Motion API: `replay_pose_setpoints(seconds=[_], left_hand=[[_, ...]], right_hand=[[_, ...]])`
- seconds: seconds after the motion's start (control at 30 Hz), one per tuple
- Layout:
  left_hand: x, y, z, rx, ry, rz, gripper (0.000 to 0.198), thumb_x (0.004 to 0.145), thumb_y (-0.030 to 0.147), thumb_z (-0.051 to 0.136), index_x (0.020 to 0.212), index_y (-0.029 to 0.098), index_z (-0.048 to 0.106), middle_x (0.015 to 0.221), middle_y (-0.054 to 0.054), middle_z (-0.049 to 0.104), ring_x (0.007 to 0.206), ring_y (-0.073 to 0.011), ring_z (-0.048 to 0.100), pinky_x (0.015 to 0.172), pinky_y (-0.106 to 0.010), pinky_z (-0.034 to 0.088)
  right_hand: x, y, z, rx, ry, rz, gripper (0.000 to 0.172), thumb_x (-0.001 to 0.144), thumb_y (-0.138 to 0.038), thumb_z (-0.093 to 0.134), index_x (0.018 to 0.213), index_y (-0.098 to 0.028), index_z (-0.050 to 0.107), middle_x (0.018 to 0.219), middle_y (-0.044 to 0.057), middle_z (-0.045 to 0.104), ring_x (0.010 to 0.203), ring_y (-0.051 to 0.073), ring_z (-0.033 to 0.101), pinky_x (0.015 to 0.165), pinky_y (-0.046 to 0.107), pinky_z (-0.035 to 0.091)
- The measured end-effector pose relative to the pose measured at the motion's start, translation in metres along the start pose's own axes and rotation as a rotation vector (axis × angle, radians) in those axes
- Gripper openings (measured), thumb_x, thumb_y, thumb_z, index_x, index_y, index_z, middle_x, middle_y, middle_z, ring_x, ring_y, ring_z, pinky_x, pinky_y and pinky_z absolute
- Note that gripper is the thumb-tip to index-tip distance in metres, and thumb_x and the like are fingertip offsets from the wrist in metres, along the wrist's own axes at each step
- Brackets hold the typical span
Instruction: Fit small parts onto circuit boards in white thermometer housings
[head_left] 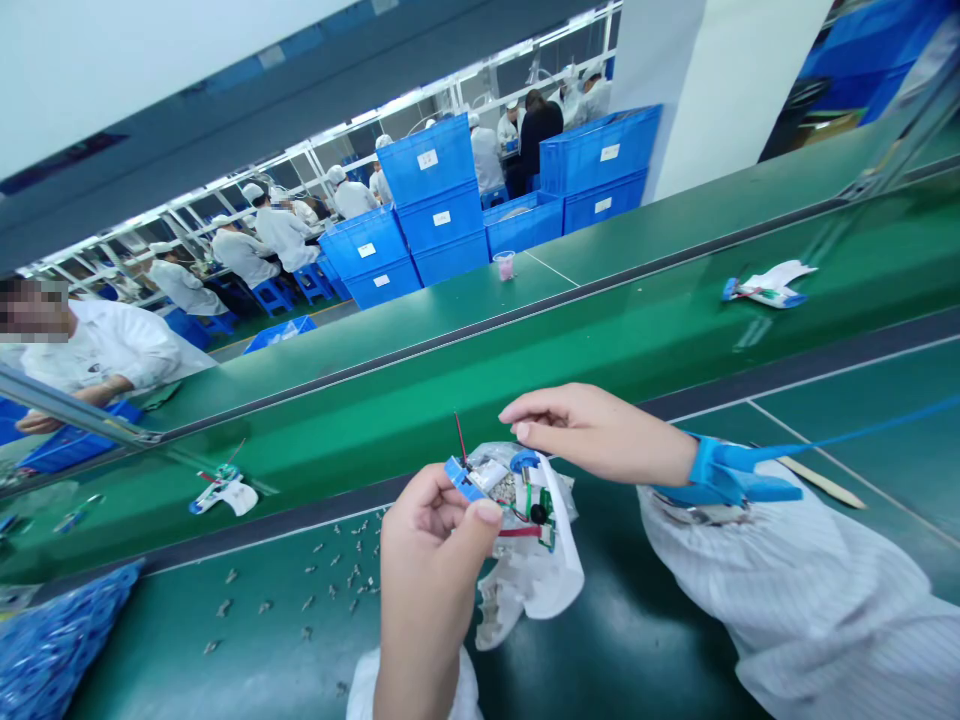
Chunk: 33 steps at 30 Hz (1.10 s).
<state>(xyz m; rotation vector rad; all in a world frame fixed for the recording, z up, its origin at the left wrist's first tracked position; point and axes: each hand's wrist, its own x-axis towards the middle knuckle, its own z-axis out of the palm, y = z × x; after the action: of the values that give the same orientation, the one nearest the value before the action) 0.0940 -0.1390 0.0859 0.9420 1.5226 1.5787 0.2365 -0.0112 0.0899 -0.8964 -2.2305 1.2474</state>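
Note:
My left hand [435, 525] is closed around a small electronic assembly [517, 500]: a white plastic shell with a green circuit board, red and green wires and blue parts. My thumb presses on a blue piece at its top left. My right hand [592, 430] hovers just above the assembly, fingers curled together and pointing left, touching or nearly touching its upper edge. I cannot make out anything between those fingers. A blue wrist strap [724, 475] with a blue cord sits on my right wrist.
Several small metal parts [330, 580] lie scattered on the green table at lower left. Two similar assemblies [221, 490] [769, 285] rest on the green conveyor belt. A pink cup [505, 265], stacked blue crates [435, 200] and seated workers in white are beyond.

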Motion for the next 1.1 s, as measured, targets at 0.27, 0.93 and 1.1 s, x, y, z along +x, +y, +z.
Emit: replay_pose_setpoints(seconds=[0.27, 0.93, 1.1], left_hand=[[0.002, -0.004, -0.002, -0.031, -0.212, -0.058, 0.019, 0.069, 0.032, 0.075, 0.074, 0.016, 0.068, 0.057, 0.003, 0.055, 0.046, -0.0076, 0.044, 0.043, -0.018, 0.036], [-0.005, -0.004, 0.007, -0.588, -0.378, -0.453, 0.035, 0.086, 0.028, 0.063, 0.119, 0.018, 0.057, 0.092, -0.008, 0.071, 0.081, -0.0228, 0.071, 0.078, -0.037, 0.055], [-0.007, -0.004, 0.006, -0.613, -0.344, -0.438, 0.035, 0.083, 0.029, 0.067, 0.116, 0.020, 0.058, 0.092, -0.007, 0.070, 0.083, -0.0226, 0.070, 0.079, -0.037, 0.054]], right_hand=[[0.002, -0.001, 0.010, 0.282, -0.500, -0.063, 0.028, 0.079, -0.026, 0.057, 0.100, -0.009, 0.065, 0.087, 0.006, 0.066, 0.074, 0.014, 0.059, 0.066, 0.025, 0.045], [-0.021, -0.007, -0.010, 0.111, 0.074, -0.227, 0.025, 0.083, -0.029, 0.055, 0.099, -0.017, 0.070, 0.110, 0.010, 0.066, 0.104, 0.024, 0.061, 0.084, 0.036, 0.049], [-0.040, -0.018, -0.012, -0.179, 0.003, -0.401, 0.026, 0.088, -0.027, 0.050, 0.092, -0.020, 0.074, 0.130, 0.012, 0.057, 0.133, 0.030, 0.040, 0.100, 0.045, 0.040]])
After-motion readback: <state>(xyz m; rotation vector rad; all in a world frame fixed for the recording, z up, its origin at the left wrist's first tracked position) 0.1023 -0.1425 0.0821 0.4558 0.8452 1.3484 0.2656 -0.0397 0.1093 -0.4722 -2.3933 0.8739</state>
